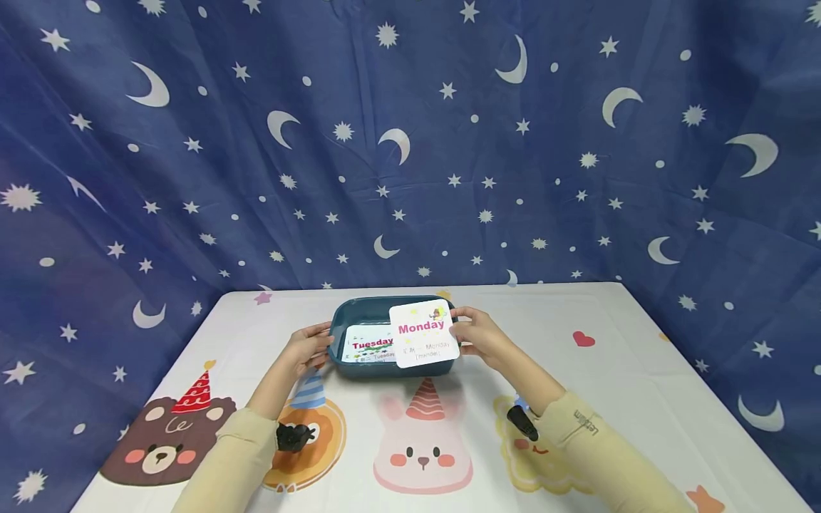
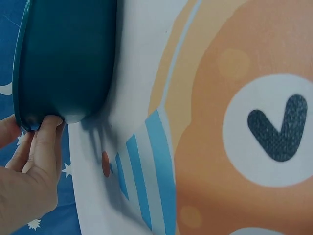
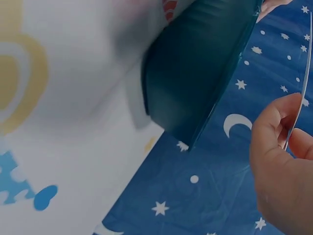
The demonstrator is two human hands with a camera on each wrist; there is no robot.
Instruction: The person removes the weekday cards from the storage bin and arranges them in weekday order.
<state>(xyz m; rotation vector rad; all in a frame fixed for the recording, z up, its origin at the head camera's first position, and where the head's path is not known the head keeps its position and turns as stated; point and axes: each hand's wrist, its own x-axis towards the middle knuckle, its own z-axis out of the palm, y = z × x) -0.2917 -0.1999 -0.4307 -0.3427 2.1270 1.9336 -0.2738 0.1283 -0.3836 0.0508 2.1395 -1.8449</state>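
A dark teal plastic basket (image 1: 359, 370) stands toward the back of the table. My left hand (image 1: 309, 347) grips its left end, thumb over the rim and fingers against the outer wall, as the left wrist view also shows. Inside the basket lies a white card reading "Tuesday" (image 1: 365, 344). Between thumb and fingers, my right hand (image 1: 481, 333) pinches a white card reading "Monday" (image 1: 420, 349) by its right edge, face up above the basket's right part. Seen edge-on in the right wrist view, that card (image 3: 307, 73) is apart from the basket wall (image 3: 195, 73).
A white tablecloth (image 1: 513, 320) printed with party-hat animals covers the table. Behind it hangs a dark blue curtain (image 1: 436, 199) with moons and stars. Black wrist straps or mounts (image 1: 293, 437) sit at both sleeve ends.
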